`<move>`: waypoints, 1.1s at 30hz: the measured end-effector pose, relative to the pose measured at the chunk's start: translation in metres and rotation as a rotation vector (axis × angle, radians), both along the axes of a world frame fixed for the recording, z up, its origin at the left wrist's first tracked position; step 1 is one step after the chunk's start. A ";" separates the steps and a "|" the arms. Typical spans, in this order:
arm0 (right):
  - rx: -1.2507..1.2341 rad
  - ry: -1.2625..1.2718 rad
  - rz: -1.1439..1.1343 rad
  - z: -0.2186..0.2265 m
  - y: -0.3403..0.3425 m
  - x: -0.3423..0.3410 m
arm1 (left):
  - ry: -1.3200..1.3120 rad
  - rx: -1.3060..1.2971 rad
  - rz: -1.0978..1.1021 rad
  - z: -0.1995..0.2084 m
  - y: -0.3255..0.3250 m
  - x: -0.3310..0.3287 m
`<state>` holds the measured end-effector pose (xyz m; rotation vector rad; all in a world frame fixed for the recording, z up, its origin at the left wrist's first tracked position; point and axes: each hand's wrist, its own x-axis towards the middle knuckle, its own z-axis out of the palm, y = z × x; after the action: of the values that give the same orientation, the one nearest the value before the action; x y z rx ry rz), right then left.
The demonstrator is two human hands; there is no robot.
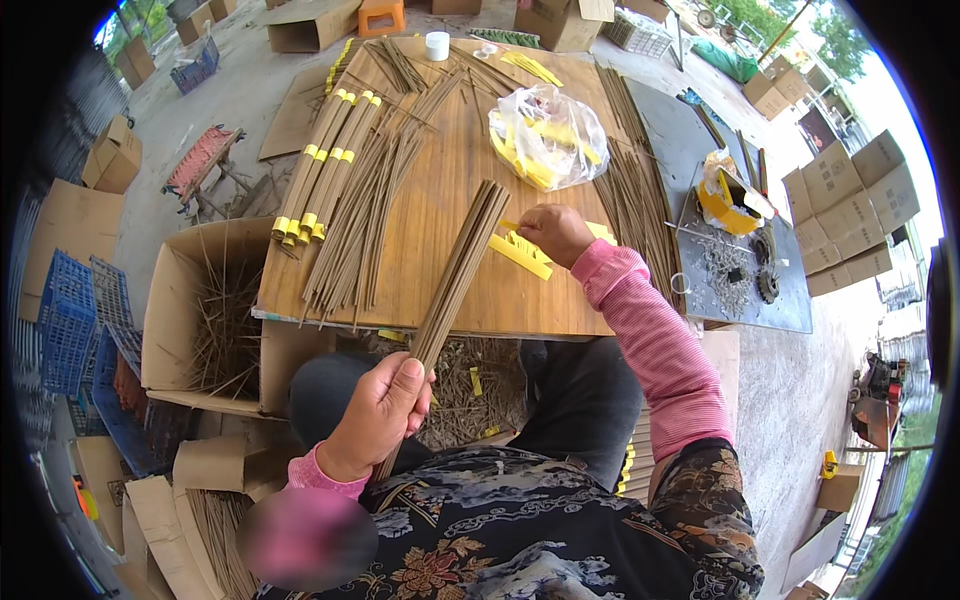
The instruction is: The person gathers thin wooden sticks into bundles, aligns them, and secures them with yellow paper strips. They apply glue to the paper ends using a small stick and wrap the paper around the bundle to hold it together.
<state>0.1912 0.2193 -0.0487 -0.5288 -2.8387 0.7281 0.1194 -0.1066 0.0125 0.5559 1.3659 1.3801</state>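
My left hand (385,410) is closed round the lower part of a bundle of thin brown sticks (462,262), which look like incense sticks. The bundle slants up and to the right, its top over the wooden table (450,160). Just right of that top, my right hand (557,232) pinches the end of a yellow paper strip (509,226). Below the fingers lies a small pile of yellow strips (522,257). Finished-looking bundles with yellow bands (318,165) lie at the table's left, beside many loose brown sticks (365,215).
A clear plastic bag of yellow strips (548,138) sits on the table's right half. More loose sticks (638,190) line its right edge, next to a dark side table (735,270) with metal bits. Left of my knee stands a cardboard box (205,310) holding sticks.
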 end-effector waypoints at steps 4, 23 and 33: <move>-0.223 -0.008 -0.125 0.005 -0.010 -0.003 | -0.014 -0.007 -0.011 0.002 -0.003 0.000; -1.061 0.421 -0.138 0.056 -0.087 0.018 | 0.009 0.001 0.029 0.006 -0.006 0.004; -1.222 0.311 0.007 0.085 -0.210 0.070 | 0.038 0.026 -0.005 0.015 -0.016 0.026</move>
<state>0.2613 0.0093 0.0367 -0.4457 -1.8215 2.2597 0.1453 -0.1223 0.0272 0.6049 1.3777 1.3910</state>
